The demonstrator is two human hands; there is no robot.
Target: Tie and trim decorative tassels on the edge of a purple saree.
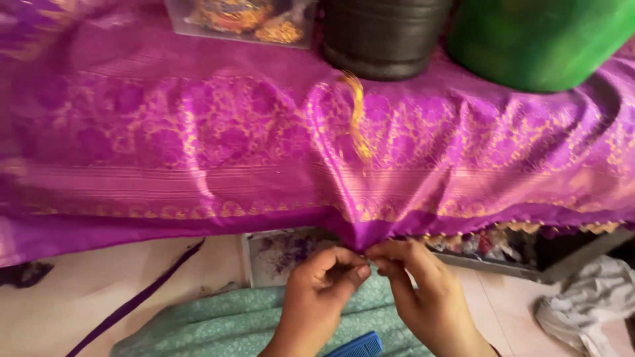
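A black ribbed container stands at the top, just beside a green rounded vessel to its right. Left of them lies a clear plastic bag with what looks like gold and orange trinkets inside, though the blur hides details. Lower down, a blue comb rests on teal patterned cloth. A crumpled white cloth lies on the pale floor at right.

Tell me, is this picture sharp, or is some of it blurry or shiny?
In the head view the whole frame is soft with motion blur; the left hand and right hand, pinching the hem of the purple and gold cloth, are smeared; the cloth shows bright sheen along its folds; the black container and green container are blurred and cut off.
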